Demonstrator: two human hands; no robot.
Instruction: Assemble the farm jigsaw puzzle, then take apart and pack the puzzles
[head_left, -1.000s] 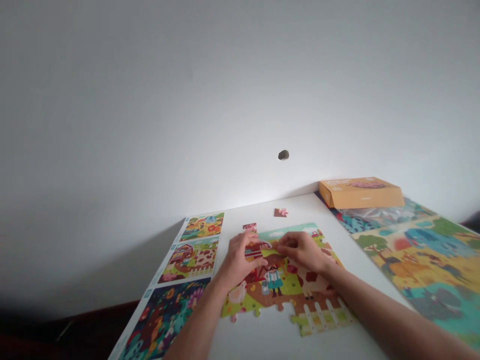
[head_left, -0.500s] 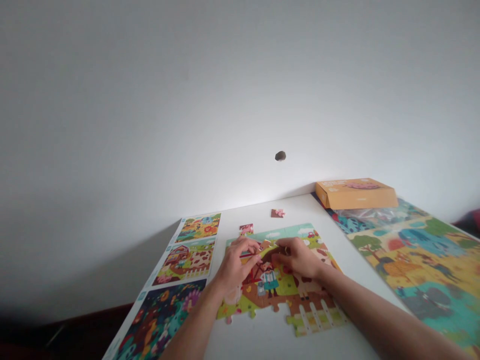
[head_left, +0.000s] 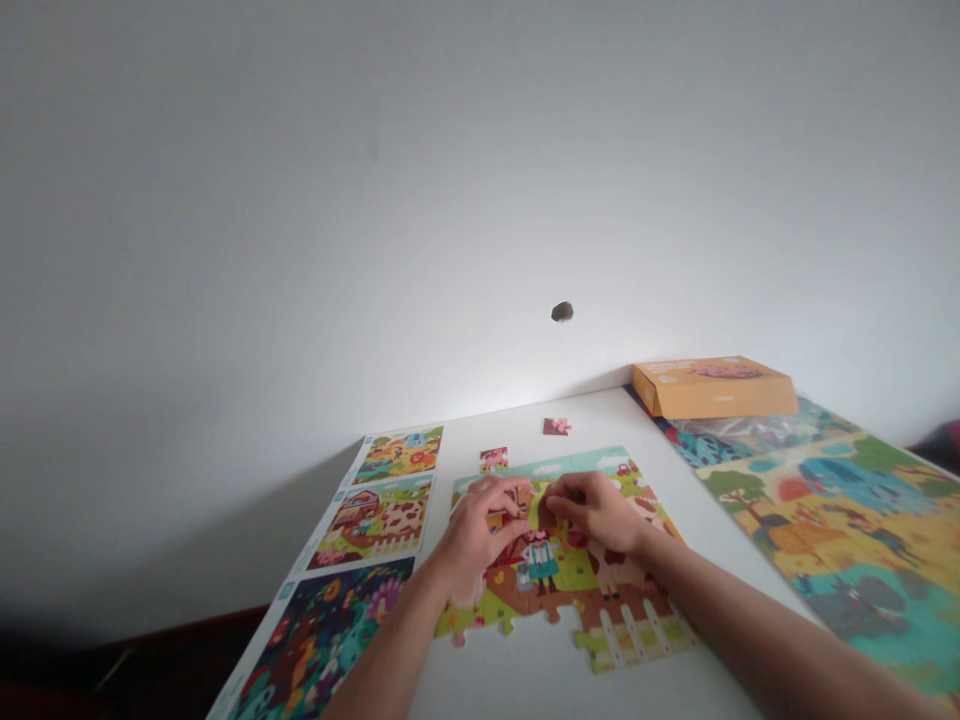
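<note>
Both hands meet over the farm puzzle's [head_left: 600,590] upper left. My left hand [head_left: 480,525] pinches a small brown piece [head_left: 525,497]; my right hand [head_left: 600,510] touches it with curled fingertips, but I cannot tell if it grips. I judge this as mid-fitting, which calls for aligning tabs and pressing flat. Two loose pieces [head_left: 493,459] lie beyond and an orange box [head_left: 712,388] sits far right; nothing blocks.

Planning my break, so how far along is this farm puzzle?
Done: most of the puzzle is joined, sky strip to fence. In hand: left hand and right hand meet on its upper middle, covering a spot I cannot see clearly. Left: a near loose piece and a far loose piece lie on the table beyond it; the lower left edge looks unfinished.
</note>
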